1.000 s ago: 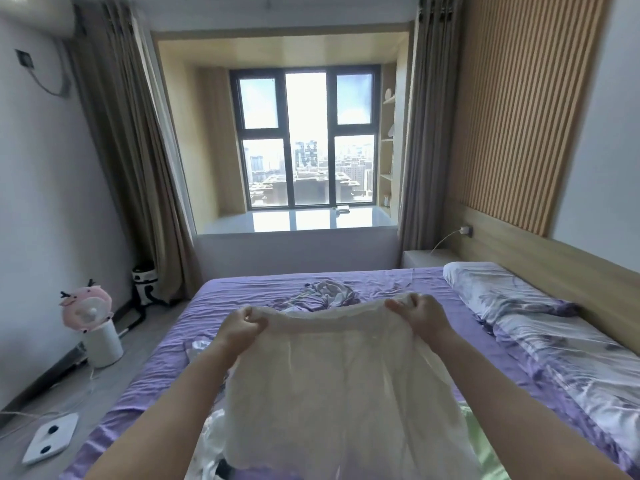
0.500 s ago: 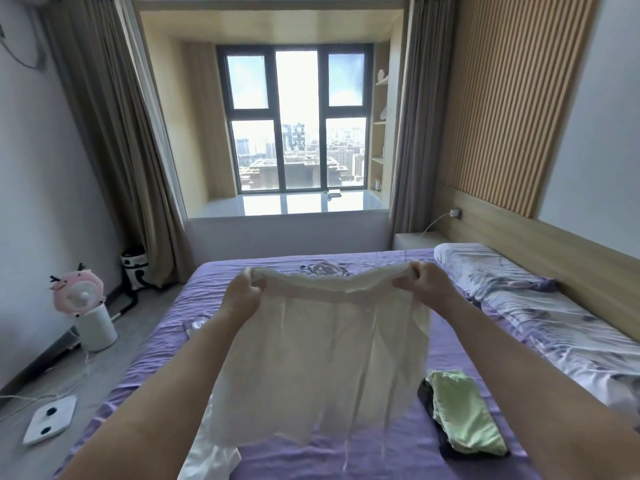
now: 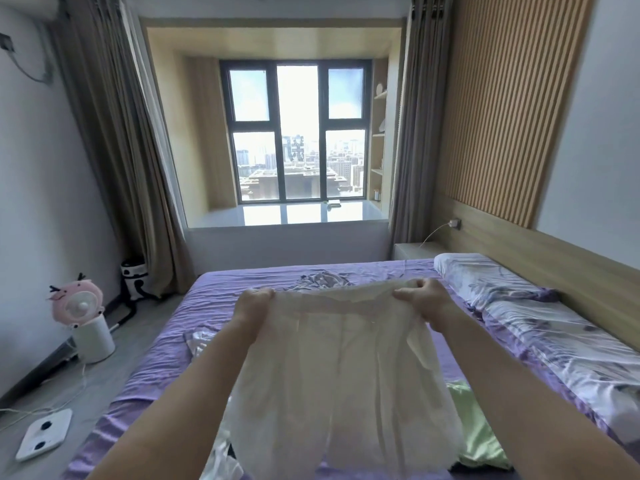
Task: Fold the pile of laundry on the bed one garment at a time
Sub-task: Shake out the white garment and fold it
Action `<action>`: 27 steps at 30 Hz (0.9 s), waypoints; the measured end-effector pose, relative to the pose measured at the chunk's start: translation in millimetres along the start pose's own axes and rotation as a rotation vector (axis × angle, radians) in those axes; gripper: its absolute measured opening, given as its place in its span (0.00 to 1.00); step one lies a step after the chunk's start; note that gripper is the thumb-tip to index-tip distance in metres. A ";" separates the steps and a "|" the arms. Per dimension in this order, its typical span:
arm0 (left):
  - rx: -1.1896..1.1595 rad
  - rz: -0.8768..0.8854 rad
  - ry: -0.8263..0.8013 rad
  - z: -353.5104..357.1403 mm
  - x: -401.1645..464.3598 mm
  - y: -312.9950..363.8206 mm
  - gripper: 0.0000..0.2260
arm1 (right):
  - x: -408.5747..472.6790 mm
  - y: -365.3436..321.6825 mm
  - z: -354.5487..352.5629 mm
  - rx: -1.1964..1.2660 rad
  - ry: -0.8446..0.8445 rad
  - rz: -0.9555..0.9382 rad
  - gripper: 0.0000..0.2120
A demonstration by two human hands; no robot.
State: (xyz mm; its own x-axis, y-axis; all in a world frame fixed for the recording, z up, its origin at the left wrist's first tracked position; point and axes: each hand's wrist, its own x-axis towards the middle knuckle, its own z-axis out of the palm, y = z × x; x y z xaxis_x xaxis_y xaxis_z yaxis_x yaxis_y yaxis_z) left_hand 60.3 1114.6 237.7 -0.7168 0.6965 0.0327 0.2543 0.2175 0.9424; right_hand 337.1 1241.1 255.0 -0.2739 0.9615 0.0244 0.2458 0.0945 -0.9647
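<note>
Risk first: I've got left hand and right hand apart, each pinching a top corner of the white garment, held up over the purple bed. Thin, limp fabric; I'd guess it slips or bunches if one pinch loosens, or drapes onto the green garment lower right. Top edge runs left-right, long axis hanging down toward me.

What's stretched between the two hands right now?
Head view: the top edge of the white garment spans from the left hand to the right hand, each pinching a corner.
</note>
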 end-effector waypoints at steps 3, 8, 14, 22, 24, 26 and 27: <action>-0.046 -0.020 0.012 14.8 -7.9 8.0 0.12 | -0.8 -4.4 12.3 0.032 0.019 0.087 0.11; -0.070 0.095 -0.063 44.4 -25.7 28.9 0.15 | -14.7 -23.9 38.3 0.226 -0.107 0.136 0.06; -0.035 0.325 -0.160 62.9 -50.4 47.4 0.07 | -38.1 -42.9 66.2 0.230 -0.254 0.043 0.03; -0.283 0.252 -0.459 50.8 -53.7 39.0 0.09 | -45.7 -49.7 65.8 0.542 -0.420 0.164 0.13; -0.174 0.328 -0.416 46.5 -51.3 36.6 0.06 | -45.5 -51.6 61.3 0.479 -0.477 0.106 0.16; -0.083 0.343 -0.288 43.5 -46.7 37.6 0.06 | -42.7 -51.6 54.4 0.265 -0.368 -0.103 0.14; -0.078 0.330 -0.257 41.6 -44.6 39.1 0.06 | -40.4 -50.0 49.8 0.124 -0.261 -0.225 0.13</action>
State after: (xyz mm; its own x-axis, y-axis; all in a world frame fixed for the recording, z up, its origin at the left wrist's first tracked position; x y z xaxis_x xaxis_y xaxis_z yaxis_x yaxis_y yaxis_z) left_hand 129.2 1120.5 259.2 -0.4177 0.8698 0.2625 0.3865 -0.0913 0.9178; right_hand 289.6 1184.6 289.1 -0.5399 0.8207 0.1871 0.0424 0.2485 -0.9677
